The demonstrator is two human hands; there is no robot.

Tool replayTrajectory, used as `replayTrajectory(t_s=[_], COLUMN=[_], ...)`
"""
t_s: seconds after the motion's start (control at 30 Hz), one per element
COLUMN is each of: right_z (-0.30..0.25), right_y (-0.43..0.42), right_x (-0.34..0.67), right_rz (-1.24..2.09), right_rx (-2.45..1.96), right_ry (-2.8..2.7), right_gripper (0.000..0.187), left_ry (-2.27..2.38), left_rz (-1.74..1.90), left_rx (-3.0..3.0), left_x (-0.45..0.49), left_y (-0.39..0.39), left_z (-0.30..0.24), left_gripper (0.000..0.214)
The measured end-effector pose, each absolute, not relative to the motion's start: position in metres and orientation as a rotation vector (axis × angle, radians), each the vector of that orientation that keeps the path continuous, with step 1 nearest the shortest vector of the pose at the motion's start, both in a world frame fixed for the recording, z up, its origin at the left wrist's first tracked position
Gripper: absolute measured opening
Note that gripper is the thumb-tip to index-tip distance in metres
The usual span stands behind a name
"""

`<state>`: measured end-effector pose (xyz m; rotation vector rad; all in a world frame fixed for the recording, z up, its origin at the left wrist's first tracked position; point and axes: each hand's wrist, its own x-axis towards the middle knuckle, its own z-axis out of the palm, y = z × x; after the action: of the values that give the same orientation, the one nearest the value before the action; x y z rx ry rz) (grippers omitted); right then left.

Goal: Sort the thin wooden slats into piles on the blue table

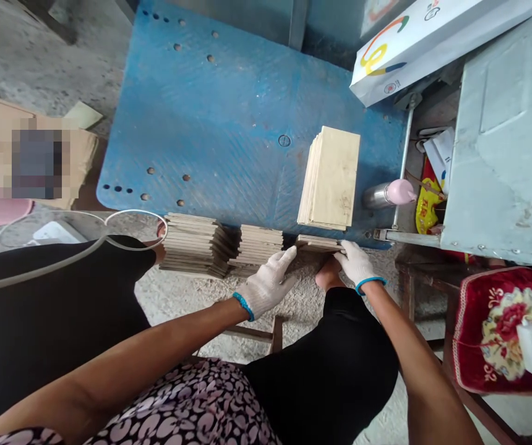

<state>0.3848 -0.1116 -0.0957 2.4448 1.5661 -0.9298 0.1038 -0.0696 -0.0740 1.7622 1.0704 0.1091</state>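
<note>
The gloved fingers of the left hand (266,283) are open, stretched toward two o'clock with the thumb apart, their tips right by the near-left end of a short pile of thin boards (320,241). The fingers of the right hand (357,264) bend over that pile's opposite end; whether they grip it or merely rest there, I cannot tell. So the short pile lies between both hands, along the near edge of the blue counter (210,123).

Toward nine o'clock stand a middle stack (255,244) and a bigger left stack (192,244), both of similar boards. Just past twelve o'clock, a tall stack (335,176) sits on the counter, untouched by either hand. Judging by this layout, the two stacks at nine look built up, the pile between the hands only partly so, and the tall stack still to be handled.

The left forearm comes in long and low from eight o'clock, the right from five, both wrists turned inward. At two o'clock stands a pink-capped metal bottle (389,193).
</note>
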Motion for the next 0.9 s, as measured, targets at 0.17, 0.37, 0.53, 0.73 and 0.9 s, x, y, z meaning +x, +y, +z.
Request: replayTrajectory(t_s=[0.17, 0.37, 0.53, 0.73, 0.9], right_z=[-0.102, -0.06, 0.011, 0.042, 0.018], right_y=[-0.108, -0.123, -0.116, -0.084, -0.07], right_x=[0.38, 0.378, 0.391, 0.396, 0.365], right_rz=[-0.982, -1.134, -1.383, -1.249, -1.188], right_rx=[2.315, 2.308, 2.488, 3.263, 3.85], right_ry=[1.713, 1.84, 1.835, 1.627, 1.291], right_gripper=[0.02, 0.019, 0.023, 0.029, 0.038], left_ry=[1.102, 1.125, 0.937, 0.896, 0.977], left_rz=[0.019, -0.056, -0.027, 0.201, 0.311], left_rx=[1.76, 1.673, 1.613, 1.281, 0.923], left_x=[0.106, 0.114, 0.127, 0.158, 0.192], left_y=[-0.07, -0.056, -0.043, -0.024, 0.02], left_z=[-0.075, -0.069, -0.044, -0.014, 0.003], left_gripper=[0.062, 0.066, 0.065, 0.022, 0.013])
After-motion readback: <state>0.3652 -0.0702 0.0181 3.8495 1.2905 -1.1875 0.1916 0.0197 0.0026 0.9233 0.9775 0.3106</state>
